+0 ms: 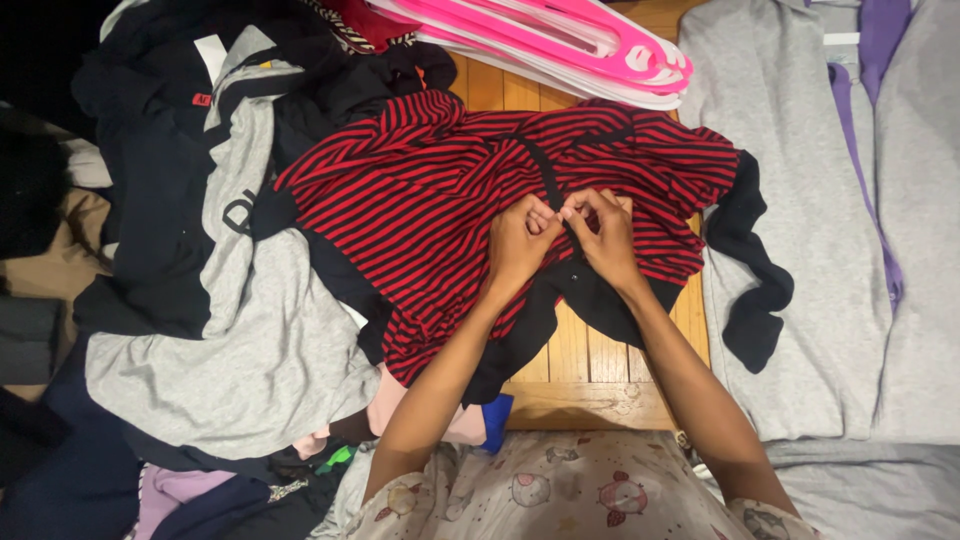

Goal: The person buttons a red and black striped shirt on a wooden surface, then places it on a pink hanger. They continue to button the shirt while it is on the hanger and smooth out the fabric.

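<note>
Both hands pinch the black placket of a red-and-black striped shirt on a crowded wooden table.

A grey heap of clothes (250,340) fills the left, and a grey-and-purple garment (800,250) covers the right edge. The striped shirt (440,190) lies between them at the centre, leaving bare table (590,370) only near the person. Pink hangers (560,40) lie far. The left hand (520,245) and right hand (603,238) touch, each grip closed on the placket (548,180).

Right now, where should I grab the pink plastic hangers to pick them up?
Take the stack of pink plastic hangers by its curved end, coming from the right. That end sticks out free over the wooden table, while the stack's other end runs out of view, so I cannot judge it.
</note>
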